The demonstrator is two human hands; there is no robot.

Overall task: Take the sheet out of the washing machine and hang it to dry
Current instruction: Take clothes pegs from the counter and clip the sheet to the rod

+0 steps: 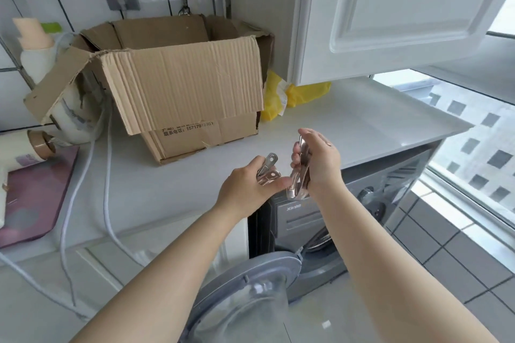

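Note:
My left hand (pixel 246 185) grips a small metal clothes clip (pixel 268 168) above the front edge of the white counter (pixel 348 120). My right hand (pixel 320 161) holds a larger metal clip (pixel 299 175), upright, just right of the left hand. Below them stands the grey washing machine (pixel 320 220) under the counter, its round door (pixel 245 295) swung open toward me. No sheet shows in view; the drum opening is mostly hidden by my arms and the door.
An open cardboard box (pixel 189 86) sits on the counter ahead, a yellow bag (pixel 281 95) behind it. Bottles (pixel 36 50) and a purple board (pixel 33 189) lie at left, with white cables (pixel 107 189). A white cabinet door (pixel 404 0) hangs open overhead. A window (pixel 473 133) is at right.

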